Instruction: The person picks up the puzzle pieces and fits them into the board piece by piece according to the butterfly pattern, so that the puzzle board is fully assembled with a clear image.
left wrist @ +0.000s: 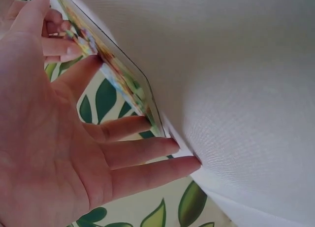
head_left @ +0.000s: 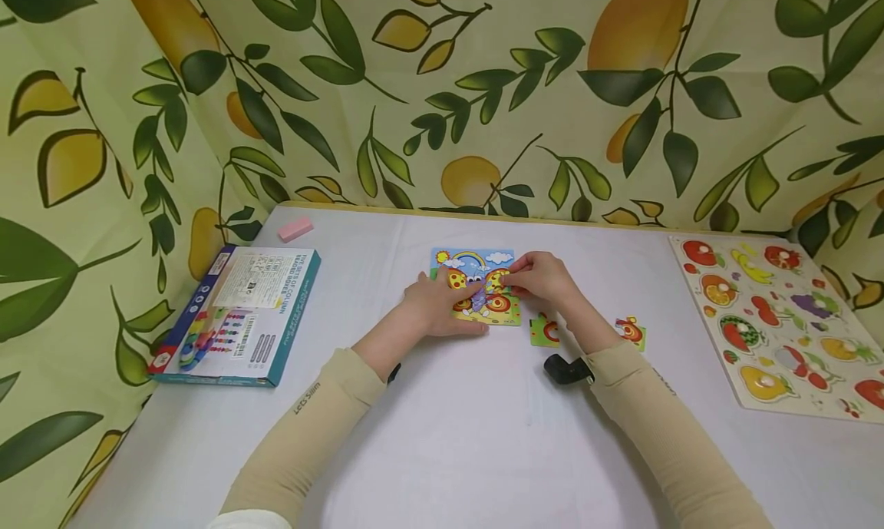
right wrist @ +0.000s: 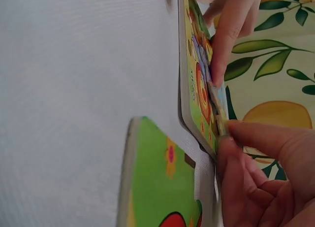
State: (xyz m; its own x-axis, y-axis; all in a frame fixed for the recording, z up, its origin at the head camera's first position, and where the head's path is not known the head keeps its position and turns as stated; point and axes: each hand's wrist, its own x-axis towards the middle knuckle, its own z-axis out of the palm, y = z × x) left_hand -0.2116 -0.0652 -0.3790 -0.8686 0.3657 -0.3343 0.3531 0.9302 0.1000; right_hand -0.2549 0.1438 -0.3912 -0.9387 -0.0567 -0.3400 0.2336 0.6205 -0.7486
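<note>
1. Before you stands a table [head_left: 442,437], covered with white cloth [head_left: 414,475]
2. At your left lies a flat box [head_left: 238,314], and behind it a pink block [head_left: 295,229]
3. In the middle lies the butterfly puzzle [head_left: 470,262]
4. To its right, one loose piece [head_left: 542,332] is just beside it, a second piece [head_left: 631,334] farther
5. At your far right lies a fruit board [head_left: 766,345]

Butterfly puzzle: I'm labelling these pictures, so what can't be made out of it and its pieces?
Head: part of the butterfly puzzle, under the left hand.
Right wrist: the pinched piece, nearly edge-on, partly covered by the right hand.
Right wrist: the green loose piece, cut off by the bottom edge.
Head: part of the rightmost loose piece, behind the right forearm.
</note>
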